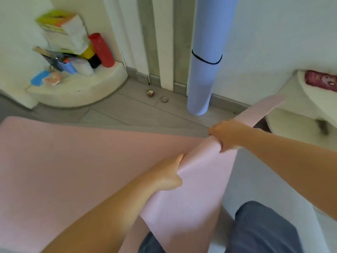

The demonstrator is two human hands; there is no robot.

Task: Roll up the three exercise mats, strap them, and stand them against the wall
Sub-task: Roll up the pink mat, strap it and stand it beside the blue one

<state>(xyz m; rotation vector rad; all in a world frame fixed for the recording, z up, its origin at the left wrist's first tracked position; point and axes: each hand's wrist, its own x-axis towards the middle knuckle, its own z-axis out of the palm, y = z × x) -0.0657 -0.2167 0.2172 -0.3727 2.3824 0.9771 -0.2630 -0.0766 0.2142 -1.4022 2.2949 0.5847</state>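
While most of the pink mat (73, 170) lies flat on the floor (136, 108), filling the left and centre of the frame, its right edge is lifted and curled over into a loose, paler pink tube that runs diagonally from bottom centre to the mid-right edge. The surface looks matte and smooth, with no print or texture showing.

Left hand (168, 173), just below frame centre, grips the curled part w/ thumb on top; the fingers are hidden under the fold. Right hand (226, 135), right of centre, is wrapped over the narrower upper part of the tube, fingers curled tight round it. Beyond that hand the tube's far end sticks up off the floor.

Top centre-right: a blue mat (204, 33), already rolled, stands upright against the wall (273, 42), w/ a thin black strap (206, 60) looped around its middle.

Lower right, a pale grey sheet (255, 179) lies beside the pink one; can't tell if it's another mat. Dark-trousered knees (264, 229) show at the bottom edge. Upper left, a low corner shelf (82, 84) holds clutter incl. a red bottle (101, 49).
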